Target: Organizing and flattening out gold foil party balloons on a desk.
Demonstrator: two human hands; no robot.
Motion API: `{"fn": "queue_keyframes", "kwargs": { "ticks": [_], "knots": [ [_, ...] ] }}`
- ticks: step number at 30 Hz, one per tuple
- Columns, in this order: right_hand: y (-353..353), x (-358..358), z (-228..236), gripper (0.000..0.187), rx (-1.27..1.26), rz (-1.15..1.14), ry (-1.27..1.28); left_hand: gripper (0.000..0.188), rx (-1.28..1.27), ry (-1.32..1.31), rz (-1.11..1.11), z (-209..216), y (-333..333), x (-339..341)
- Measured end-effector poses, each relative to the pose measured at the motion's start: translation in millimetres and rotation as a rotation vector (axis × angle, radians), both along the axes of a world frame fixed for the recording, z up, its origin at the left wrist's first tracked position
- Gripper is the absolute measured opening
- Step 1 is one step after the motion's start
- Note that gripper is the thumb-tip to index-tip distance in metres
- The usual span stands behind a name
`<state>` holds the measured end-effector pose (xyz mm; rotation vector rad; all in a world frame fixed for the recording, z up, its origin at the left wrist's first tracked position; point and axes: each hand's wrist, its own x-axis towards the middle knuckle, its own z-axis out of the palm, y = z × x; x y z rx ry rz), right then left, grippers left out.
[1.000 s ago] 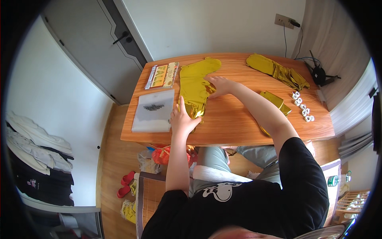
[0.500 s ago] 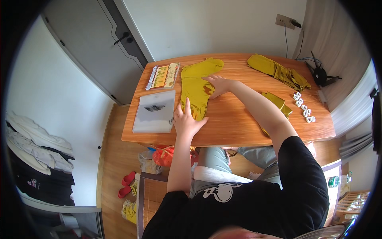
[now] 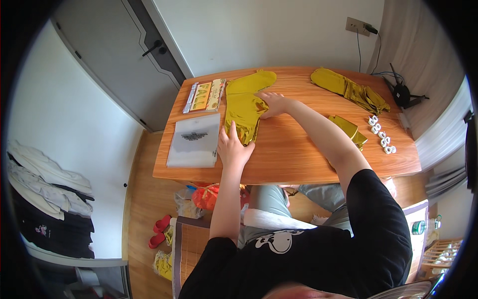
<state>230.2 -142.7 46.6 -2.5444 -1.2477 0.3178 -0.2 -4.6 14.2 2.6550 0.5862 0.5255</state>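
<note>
Bench (image 3: 294,157) in orange-brown wood grain, carrying all the foil worked on. Left of its middle, the gold foil piece (image 3: 242,105), laid lengthwise from far to near, smoother at the rounded far end, crinkled toward the near end. Over at the far right, well apart, a second gold foil strip (image 3: 331,82), bunched toward its right end. Just left of the crinkled end, a flat translucent packet (image 3: 193,152). Nearer on the right, partly hidden, folded gold foil (image 3: 347,124). Beyond the packet, a printed flat pack (image 3: 205,96).

Left hand (image 3: 234,147) over the near end of the piece, right hand (image 3: 274,104) at its right edge, grip spread on both, fingers parted; cannot tell whether any foil lies caught under the right fingertips. Apparently a matter of settling the foil flat, so best to press lightly with flat fingers, anchor the edge with the right hand, and stroke from smooth area into creases, without digging nails in. Watch for foil sliding onto the packet. Farther right, clear of both hands, small white rolls (image 3: 382,135)
</note>
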Motion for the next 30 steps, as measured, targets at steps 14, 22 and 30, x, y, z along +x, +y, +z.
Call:
{"fn": "queue_keyframes", "kwargs": {
  "ticks": [14,22,30],
  "knots": [
    [118,-5,-20,0.035,0.205,-0.035,-0.118,0.095,0.163,0.015,-0.004,-19,1,-2],
    [152,18,-29,0.035,0.142,-0.223,-0.159,0.090,0.156,0.121,-0.005,-17,-1,-6],
    [73,59,-11,0.065,0.317,-0.141,-0.234,0.094,0.164,0.207,-0.024,-10,-9,11]
  ]
}}
